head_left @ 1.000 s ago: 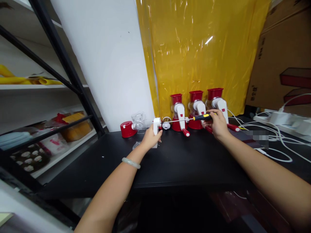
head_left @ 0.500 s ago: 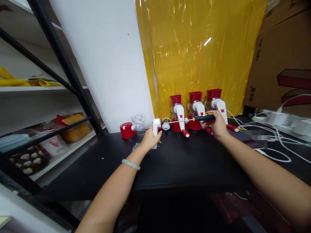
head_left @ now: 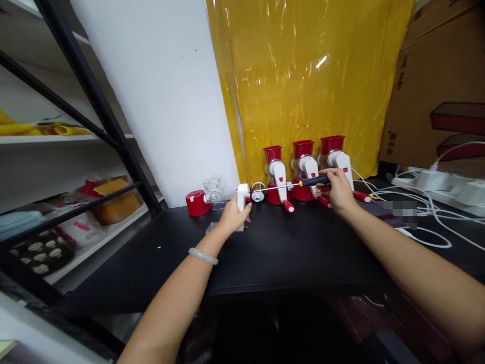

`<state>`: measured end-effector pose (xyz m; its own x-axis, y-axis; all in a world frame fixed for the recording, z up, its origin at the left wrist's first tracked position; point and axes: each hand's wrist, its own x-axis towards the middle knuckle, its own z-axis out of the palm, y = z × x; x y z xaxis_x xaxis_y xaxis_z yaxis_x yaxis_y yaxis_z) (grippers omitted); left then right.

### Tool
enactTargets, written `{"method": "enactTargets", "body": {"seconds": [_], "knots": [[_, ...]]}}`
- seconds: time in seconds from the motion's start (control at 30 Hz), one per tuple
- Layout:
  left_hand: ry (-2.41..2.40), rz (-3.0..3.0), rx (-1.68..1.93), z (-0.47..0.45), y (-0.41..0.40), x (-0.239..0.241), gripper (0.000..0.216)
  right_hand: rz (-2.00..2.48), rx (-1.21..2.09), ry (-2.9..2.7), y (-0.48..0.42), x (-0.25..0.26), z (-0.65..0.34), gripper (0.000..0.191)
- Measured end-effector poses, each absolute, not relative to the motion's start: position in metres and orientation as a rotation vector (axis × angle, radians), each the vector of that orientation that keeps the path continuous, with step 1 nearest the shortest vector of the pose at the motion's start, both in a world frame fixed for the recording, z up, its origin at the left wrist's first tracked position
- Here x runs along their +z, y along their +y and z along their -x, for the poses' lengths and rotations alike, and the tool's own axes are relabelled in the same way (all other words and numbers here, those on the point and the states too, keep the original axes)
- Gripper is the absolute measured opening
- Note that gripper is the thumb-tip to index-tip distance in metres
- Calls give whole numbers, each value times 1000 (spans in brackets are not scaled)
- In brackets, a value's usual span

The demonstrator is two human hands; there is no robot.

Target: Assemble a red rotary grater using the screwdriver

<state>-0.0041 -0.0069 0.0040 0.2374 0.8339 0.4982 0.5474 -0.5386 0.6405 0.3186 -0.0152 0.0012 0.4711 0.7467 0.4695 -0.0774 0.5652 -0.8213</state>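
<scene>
Along the far side of the worktop (head_left: 288, 253), a red base (head_left: 198, 203) is set left and three red-and-white grinders (head_left: 302, 148) right, partly blocked by a screwdriver (head_left: 315, 180) gripped in the closed right hand (head_left: 340, 193) and pointed left at a white crank piece (head_left: 243, 195), clasped between base and grinders by the curled left hand (head_left: 234, 216).

Black tabletop (head_left: 288, 253) with 3 red-and-white grinders (head_left: 308, 164), 1 red base (head_left: 197, 203), white cables (head_left: 406, 232).

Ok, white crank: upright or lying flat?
Upright: the white crank has its thick end on top, its stem running down into the left hand. The screwdriver points at that end; contact unclear.
</scene>
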Motion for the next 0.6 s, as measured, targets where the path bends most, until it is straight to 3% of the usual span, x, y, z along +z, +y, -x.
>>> {"method": "enactTargets", "body": {"seconds": [0.23, 0.43, 0.6], "knots": [[1267, -2169, 1212, 3, -9, 6, 28, 907, 538, -944, -21, 3, -317, 47], [1244, -2174, 1213, 3, -11, 7, 28, 853, 552, -941, -17, -1, -321, 42], [1245, -2162, 1220, 2, -11, 7, 29, 804, 635, -948, -13, 0, -323, 27]]}}
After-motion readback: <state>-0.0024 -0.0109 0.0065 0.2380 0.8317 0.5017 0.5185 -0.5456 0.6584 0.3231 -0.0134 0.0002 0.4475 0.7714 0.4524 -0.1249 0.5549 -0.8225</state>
